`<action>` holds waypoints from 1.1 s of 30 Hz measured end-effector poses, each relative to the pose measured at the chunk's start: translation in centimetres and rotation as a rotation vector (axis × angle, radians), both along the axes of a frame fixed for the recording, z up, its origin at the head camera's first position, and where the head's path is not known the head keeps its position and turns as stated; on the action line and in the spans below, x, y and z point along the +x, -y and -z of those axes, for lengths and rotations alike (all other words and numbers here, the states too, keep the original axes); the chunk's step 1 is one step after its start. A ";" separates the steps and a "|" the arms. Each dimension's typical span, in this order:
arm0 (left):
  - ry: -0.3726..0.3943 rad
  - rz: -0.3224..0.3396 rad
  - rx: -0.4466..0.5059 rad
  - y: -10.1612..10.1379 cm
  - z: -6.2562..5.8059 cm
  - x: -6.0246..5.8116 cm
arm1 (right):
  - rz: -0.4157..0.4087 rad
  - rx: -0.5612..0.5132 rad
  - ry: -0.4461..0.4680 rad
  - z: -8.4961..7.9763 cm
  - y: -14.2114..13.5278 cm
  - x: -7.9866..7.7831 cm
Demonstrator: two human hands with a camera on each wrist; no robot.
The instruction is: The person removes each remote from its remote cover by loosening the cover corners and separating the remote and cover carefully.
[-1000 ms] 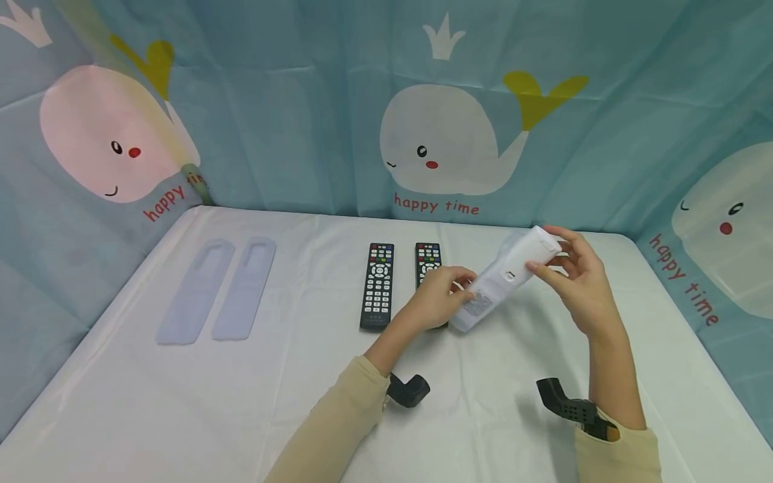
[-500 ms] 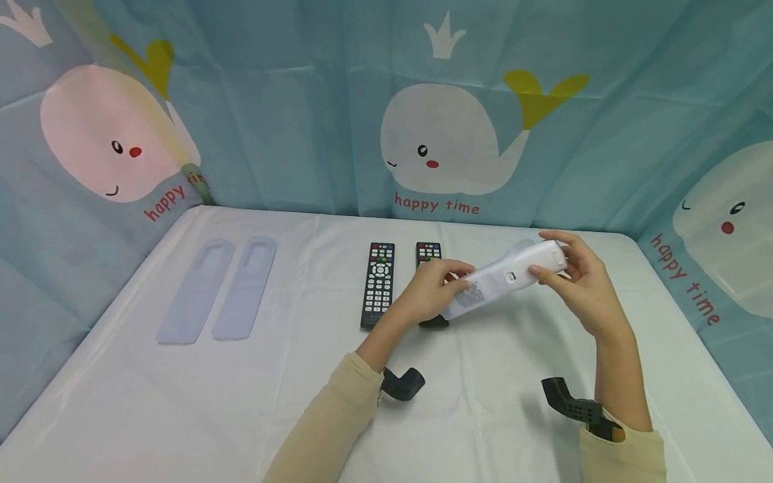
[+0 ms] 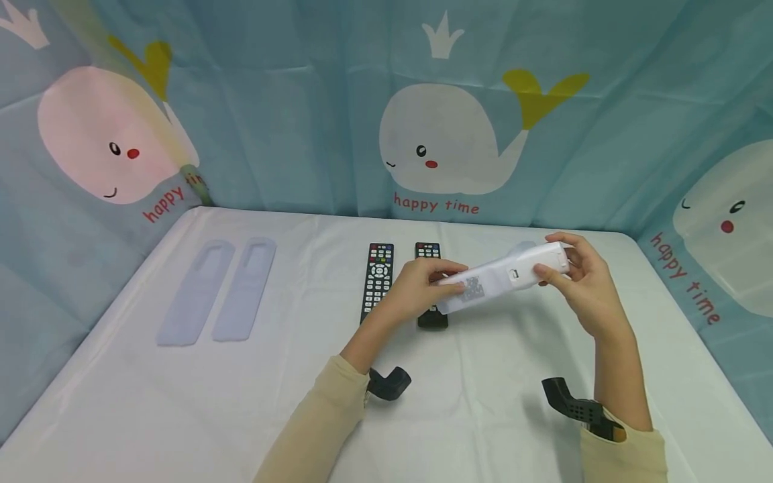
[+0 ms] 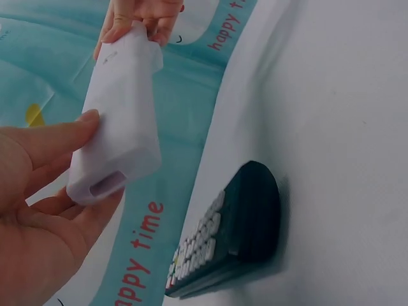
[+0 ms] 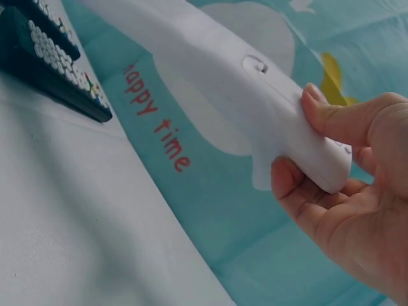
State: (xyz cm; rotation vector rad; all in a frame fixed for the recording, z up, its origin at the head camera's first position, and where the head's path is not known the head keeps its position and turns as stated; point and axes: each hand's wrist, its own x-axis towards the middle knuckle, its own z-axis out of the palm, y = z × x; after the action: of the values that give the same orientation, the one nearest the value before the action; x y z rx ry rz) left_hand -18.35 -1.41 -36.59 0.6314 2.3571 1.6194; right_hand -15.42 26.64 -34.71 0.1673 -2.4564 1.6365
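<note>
Above the table, both hands hold a white remote control (image 3: pixel 546 255), its back with the battery-cover latch facing up. A translucent sleeve (image 3: pixel 448 306) covers its left part, and a printed label shows through. My left hand (image 3: pixel 417 290) pinches the sleeved end between thumb and fingers; the left wrist view shows a slot in the end of the sleeve (image 4: pixel 118 175). At the other end, my right hand (image 3: pixel 584 285) grips the bare white remote, thumb on its back. A flap of the sleeve (image 5: pixel 262 168) hangs beside the fingers in the right wrist view.
Two black remotes lie on the white table: one black remote (image 3: pixel 378 272) left of my left hand, another black remote (image 3: pixel 433 318) partly hidden behind it. Farther left lie two translucent sleeves, a wider sleeve (image 3: pixel 194 295) and a narrower sleeve (image 3: pixel 244 295). A whale-print curtain (image 3: pixel 290 134) borders the table.
The white remote has swung from a steep slant to nearly level. My left hand has moved left with the sleeved end, and my right hand slightly right. More of the covered black remote's lower end shows.
</note>
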 end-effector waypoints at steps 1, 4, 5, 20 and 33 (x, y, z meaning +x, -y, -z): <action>0.011 -0.001 0.013 0.2 0.1 0.0 | -0.002 -0.018 0.003 0.0 0.0 0.0; 0.026 -0.015 0.038 0.8 0.3 0.1 | -0.012 -0.079 0.007 0.0 -0.2 0.0; 0.026 -0.020 0.042 1.0 0.4 0.2 | -0.016 -0.099 0.007 0.0 -0.3 0.0; 0.067 -0.125 0.187 2.4 0.7 0.2 | 0.038 -0.086 0.030 0.1 -0.1 -0.2; 0.121 -0.177 0.256 2.5 0.4 0.1 | 0.057 -0.114 0.054 0.1 -0.3 -0.2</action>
State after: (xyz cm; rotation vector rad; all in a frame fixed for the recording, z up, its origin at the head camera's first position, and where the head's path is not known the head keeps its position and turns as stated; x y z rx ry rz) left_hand -18.27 -3.93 -37.00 0.3638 2.1910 1.9969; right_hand -15.61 26.91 -34.79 0.0376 -2.3747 1.7725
